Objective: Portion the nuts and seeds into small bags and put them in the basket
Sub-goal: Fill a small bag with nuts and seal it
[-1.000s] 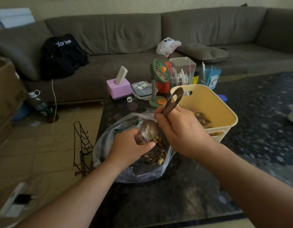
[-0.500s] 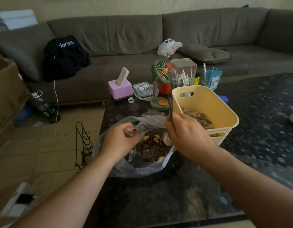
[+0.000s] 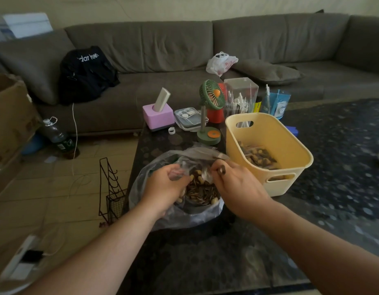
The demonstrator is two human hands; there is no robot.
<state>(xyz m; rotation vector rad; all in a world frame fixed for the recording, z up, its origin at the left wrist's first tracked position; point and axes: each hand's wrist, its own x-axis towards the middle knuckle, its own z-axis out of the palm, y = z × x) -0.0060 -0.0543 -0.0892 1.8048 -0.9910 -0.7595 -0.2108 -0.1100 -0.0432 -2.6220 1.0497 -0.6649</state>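
Observation:
A large clear plastic bag (image 3: 180, 218) lies open on the dark table, with sunflower seeds and peanuts (image 3: 200, 191) inside. Over its left side, my left hand (image 3: 163, 188) pinches a small clear bag (image 3: 180, 170) at its mouth. On the right side of the opening my right hand (image 3: 237, 186) grips a dark-handled spoon (image 3: 222, 170). Only the handle end shows; the spoon's bowl is hidden among plastic and fingers. To the right stands the yellow basket (image 3: 290, 150), with filled bags of nuts (image 3: 258, 158) on its bottom.
Behind the bags stand a green desk fan (image 3: 211, 99), a pink tissue box (image 3: 157, 116), a flat grey case (image 3: 189, 118) and a clear box of sticks (image 3: 240, 94). A black wire rack (image 3: 111, 188) stands on the floor at the table's left edge. A grey sofa (image 3: 184, 45) lies beyond.
My right hand has swung the spoon from tipped over the small bag down into the large bag. Both hands have dropped lower and closer to the seeds.

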